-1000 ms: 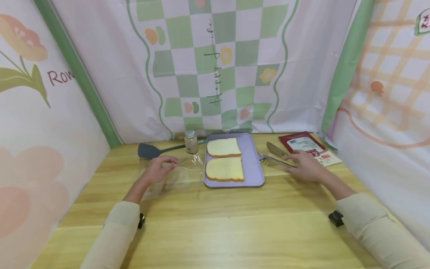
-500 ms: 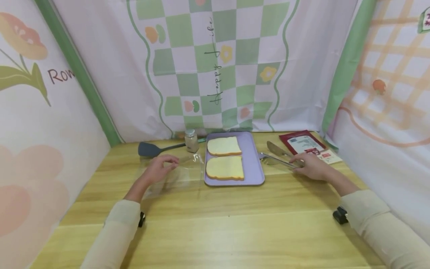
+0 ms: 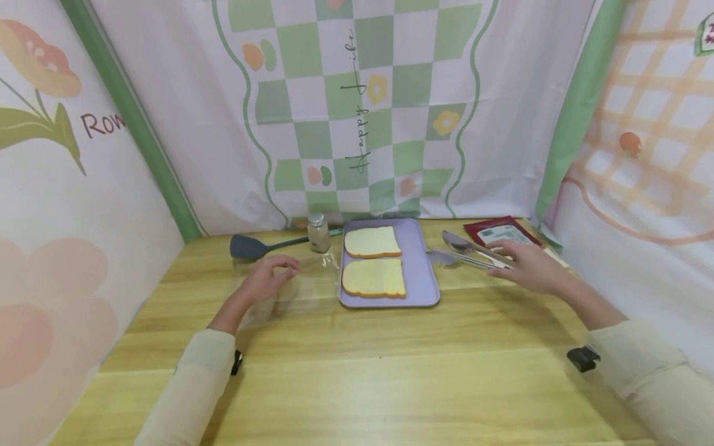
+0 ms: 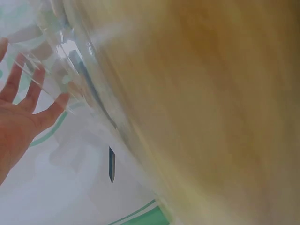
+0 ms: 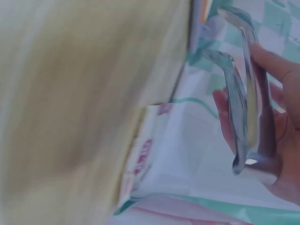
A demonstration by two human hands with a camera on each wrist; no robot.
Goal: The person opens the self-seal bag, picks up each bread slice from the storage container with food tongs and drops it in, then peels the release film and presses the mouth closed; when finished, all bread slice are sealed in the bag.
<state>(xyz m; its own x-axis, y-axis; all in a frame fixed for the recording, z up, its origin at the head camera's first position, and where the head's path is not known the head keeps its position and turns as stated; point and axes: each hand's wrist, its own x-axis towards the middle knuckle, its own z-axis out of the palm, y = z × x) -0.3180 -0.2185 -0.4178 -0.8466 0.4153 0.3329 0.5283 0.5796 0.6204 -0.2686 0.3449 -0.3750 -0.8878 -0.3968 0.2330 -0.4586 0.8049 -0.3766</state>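
Observation:
Metal tongs [image 3: 458, 241] lie in the grip of my right hand [image 3: 530, 267], raised over the right part of the table, their two ends spread apart and pointing left. The right wrist view shows the thumb along one arm of the tongs [image 5: 237, 105] and the fingers behind the other. My left hand [image 3: 263, 282] has loosely bent fingers, with thumb and fingertips near each other, over a clear plastic object [image 3: 312, 291] left of the tray. Through that plastic, the left wrist view shows several spread fingers [image 4: 35, 89]. Two bread slices [image 3: 374, 279] rest on the lilac tray [image 3: 422, 272].
A dark spatula [image 3: 249, 248] lies at the back left, its handle passing behind a small glass jar [image 3: 319, 235] with a lid. At the back right is a dark red packet [image 3: 496, 230], partly behind my right hand. Patterned cloth [image 3: 357, 124] hangs along the table's rear edge.
My right hand has closed on the tongs, lifted them off the table and moved slightly right. The left hand has stayed almost in place.

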